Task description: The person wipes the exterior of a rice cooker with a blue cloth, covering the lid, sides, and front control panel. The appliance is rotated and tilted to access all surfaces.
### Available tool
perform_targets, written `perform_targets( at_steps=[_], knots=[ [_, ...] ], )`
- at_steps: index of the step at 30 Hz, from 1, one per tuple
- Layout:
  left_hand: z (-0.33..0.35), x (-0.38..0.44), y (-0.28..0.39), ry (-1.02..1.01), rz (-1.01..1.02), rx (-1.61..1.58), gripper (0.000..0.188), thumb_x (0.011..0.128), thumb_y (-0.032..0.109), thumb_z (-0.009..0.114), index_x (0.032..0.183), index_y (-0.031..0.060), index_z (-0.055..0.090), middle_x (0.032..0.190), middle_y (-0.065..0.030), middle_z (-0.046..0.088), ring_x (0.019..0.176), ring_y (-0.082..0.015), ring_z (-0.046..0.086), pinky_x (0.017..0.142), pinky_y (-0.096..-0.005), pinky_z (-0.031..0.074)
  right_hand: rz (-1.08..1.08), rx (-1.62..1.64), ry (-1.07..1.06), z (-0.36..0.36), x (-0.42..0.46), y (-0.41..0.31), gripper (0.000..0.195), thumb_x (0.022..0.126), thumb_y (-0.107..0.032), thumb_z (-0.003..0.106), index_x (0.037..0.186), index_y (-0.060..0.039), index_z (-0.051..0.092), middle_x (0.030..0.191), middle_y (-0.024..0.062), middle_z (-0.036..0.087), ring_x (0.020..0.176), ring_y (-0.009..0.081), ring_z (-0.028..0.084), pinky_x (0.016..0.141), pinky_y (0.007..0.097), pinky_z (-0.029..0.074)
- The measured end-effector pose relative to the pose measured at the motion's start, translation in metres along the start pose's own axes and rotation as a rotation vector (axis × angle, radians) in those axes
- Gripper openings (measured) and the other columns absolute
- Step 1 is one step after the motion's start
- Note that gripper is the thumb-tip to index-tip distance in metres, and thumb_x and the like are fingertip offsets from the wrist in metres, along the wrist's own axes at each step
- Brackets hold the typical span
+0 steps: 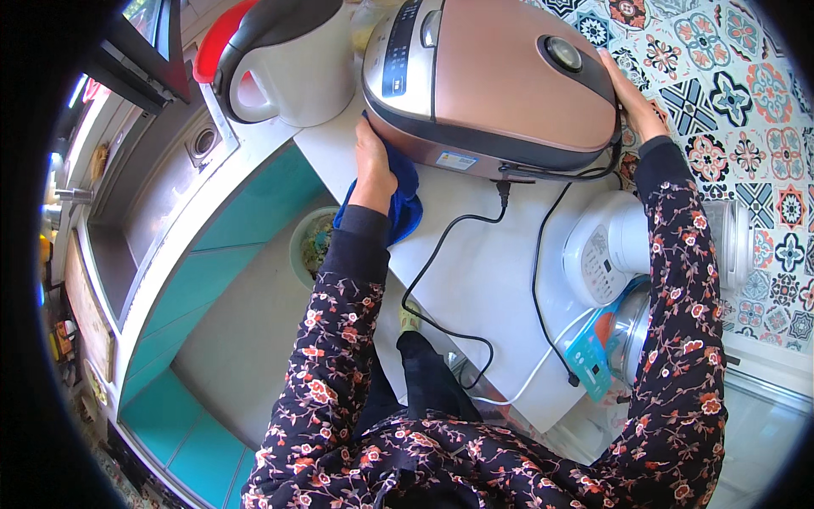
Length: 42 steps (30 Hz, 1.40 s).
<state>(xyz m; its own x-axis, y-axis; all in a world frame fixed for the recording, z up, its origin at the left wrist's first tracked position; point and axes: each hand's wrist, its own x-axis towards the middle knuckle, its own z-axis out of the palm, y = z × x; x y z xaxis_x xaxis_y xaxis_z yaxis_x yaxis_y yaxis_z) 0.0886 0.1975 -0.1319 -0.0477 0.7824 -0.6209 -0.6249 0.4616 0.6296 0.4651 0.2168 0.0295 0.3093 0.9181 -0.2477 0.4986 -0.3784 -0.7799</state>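
A rose-gold rice cooker (502, 70) with a shut lid and a silver control panel spans the white counter (470, 254). My left hand (374, 159) is at its front lower side and holds a dark blue cloth (404, 197), which hangs down beside the cooker. Against the far side rests my right hand (633, 98), with part of its fingers hidden behind the lid's edge. A black power cord (439, 254) is plugged into the cooker's side and loops over the counter's edge. Another black cord (537, 273) trails across the counter to a loose plug.
A white electric kettle (305, 76) stands left of the cooker, by a sink (159, 172). To the right are a white appliance (594, 254) with buttons and a teal control panel (588, 366). A waste bin (311, 245) sits on the floor. Patterned tiles (718, 127) cover the wall.
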Motion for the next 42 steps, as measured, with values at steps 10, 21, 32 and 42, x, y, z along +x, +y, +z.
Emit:
perform_targets(
  at_steps=[10,21,32,42],
  knots=[
    [0.004,-0.007,-0.009,-0.063,0.009,-0.063,0.076,0.099,0.061,0.031,0.146,0.0017,0.040,0.151,-0.0140,0.044,0.139,-0.0289,0.039,0.114,-0.0375,0.031,0.190,0.433,0.228,0.007,-0.047,0.085,0.037,0.097,-0.039,0.052,0.121,-0.0135,0.063,0.103,-0.0011,0.063,0.093,0.0148,0.058,0.081,0.0339,0.045],
    [-0.012,0.012,-0.008,-0.194,-0.033,-0.041,0.069,0.100,0.057,0.037,0.140,0.0024,0.047,0.142,-0.0127,0.054,0.130,-0.0289,0.050,0.108,-0.0400,0.040,0.143,0.726,0.130,0.020,-0.063,0.097,0.025,0.102,-0.027,0.049,0.111,-0.0083,0.063,0.100,0.0051,0.067,0.086,0.0192,0.064,0.077,0.0376,0.055],
    [-0.010,0.010,-0.008,-0.212,-0.066,0.017,0.070,0.100,0.059,0.036,0.137,0.0016,0.050,0.135,-0.0147,0.058,0.123,-0.0280,0.054,0.102,-0.0407,0.043,0.064,0.805,0.031,0.014,-0.127,0.146,0.025,0.100,-0.026,0.057,0.108,-0.0038,0.063,0.097,0.0083,0.067,0.083,0.0189,0.062,0.067,0.0312,0.049],
    [0.001,0.006,-0.078,-0.272,0.077,-0.334,0.062,0.102,0.051,0.041,0.148,0.0087,0.038,0.145,-0.0109,0.048,0.127,-0.0252,0.049,0.109,-0.0368,0.037,0.161,0.891,0.095,0.034,-0.223,0.162,0.029,0.093,-0.019,0.066,0.117,-0.0060,0.059,0.105,0.0061,0.064,0.088,0.0186,0.060,0.069,0.0310,0.053]
  ],
)
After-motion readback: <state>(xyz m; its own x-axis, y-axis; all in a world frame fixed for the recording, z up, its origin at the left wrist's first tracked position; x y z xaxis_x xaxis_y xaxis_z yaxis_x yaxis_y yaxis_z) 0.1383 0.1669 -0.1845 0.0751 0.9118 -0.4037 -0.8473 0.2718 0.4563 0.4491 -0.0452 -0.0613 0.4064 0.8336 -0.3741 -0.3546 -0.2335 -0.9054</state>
